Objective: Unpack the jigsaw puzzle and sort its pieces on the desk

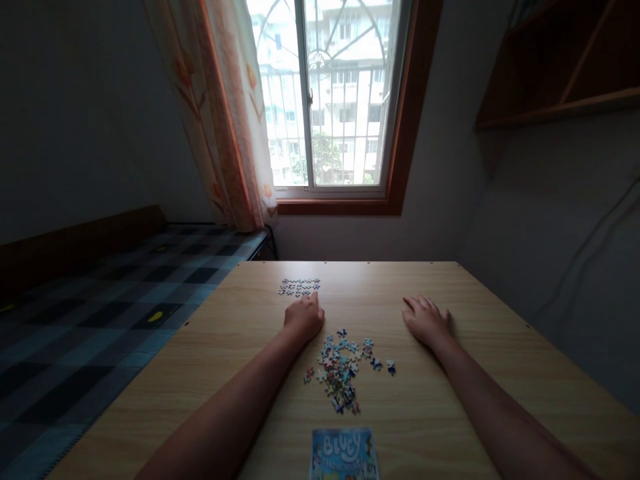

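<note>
My left hand (305, 317) rests on the table at the lower edge of a small block of laid-out jigsaw pieces (299, 287). Its index finger points forward to the block's right corner, while the other fingers are curled under. Whatever lies beneath those fingers is hidden. To the right, my right hand (425, 320) lies palm down on the wood, fingers loosely spread and holding nothing. Between my forearms is a loose heap of jigsaw pieces (340, 367), mostly blue, white and multicoloured, with a few lying apart at its right side.
A blue box marked "Bluey" (344, 455) sits at the near edge of the wooden table (370, 287). On the left stands a bed with a checked cover (200, 253). Behind are a window (345, 100) and a curtain (220, 100); a wall shelf (565, 100) hangs at right.
</note>
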{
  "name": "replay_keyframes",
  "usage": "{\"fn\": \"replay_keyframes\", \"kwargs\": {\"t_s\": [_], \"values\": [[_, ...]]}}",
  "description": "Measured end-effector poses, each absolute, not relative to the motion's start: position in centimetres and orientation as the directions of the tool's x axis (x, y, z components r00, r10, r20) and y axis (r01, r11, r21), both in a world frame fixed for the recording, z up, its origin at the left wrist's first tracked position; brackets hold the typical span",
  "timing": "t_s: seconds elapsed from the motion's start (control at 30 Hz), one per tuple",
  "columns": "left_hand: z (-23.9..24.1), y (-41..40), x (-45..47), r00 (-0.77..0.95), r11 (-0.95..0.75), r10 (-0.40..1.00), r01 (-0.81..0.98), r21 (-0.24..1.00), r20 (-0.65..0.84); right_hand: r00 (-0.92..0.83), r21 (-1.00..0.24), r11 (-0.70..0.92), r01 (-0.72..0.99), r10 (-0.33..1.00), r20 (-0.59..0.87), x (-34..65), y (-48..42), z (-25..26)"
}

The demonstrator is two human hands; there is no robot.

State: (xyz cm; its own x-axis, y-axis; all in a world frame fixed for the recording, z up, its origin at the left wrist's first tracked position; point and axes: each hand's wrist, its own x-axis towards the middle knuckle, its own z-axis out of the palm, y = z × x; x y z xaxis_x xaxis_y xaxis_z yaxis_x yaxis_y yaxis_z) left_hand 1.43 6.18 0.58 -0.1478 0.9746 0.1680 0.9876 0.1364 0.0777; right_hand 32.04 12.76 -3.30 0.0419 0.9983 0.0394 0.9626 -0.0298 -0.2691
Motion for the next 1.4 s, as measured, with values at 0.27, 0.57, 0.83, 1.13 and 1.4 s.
{"fn": "replay_keyframes", "kwargs": {"t_s": [0.27, 0.57, 0.83, 1.13, 1.4], "values": [[0.5, 6.4, 1.4, -0.148, 0.140, 0.973, 0.988, 0.057, 0.174, 0.048, -0.256, -0.034, 0.966, 0.998, 0.046, 31.9, 12.5, -2.8], [0.5, 6.3, 1.5, -0.141, 0.132, 0.975, 0.989, 0.060, 0.173, 0.039, -0.258, -0.026, 0.966, 0.998, 0.044, 32.0, 12.4, -2.6], [0.3, 6.3, 1.4, -0.146, 0.090, 0.946, 0.976, 0.198, 0.290, 0.041, -0.252, -0.033, 0.967, 0.999, 0.028, 32.1, 12.1, -2.0], [0.8, 6.5, 0.4, -0.125, -0.026, 0.949, 0.885, 0.466, 0.289, 0.033, -0.271, -0.017, 0.962, 0.998, 0.054, 32.4, 12.4, -2.3], [1.3, 2.9, 0.0, -0.060, -0.096, 0.977, 0.737, 0.669, 0.206, 0.028, -0.280, -0.006, 0.960, 0.997, 0.076, 32.6, 12.8, -2.5]]}}
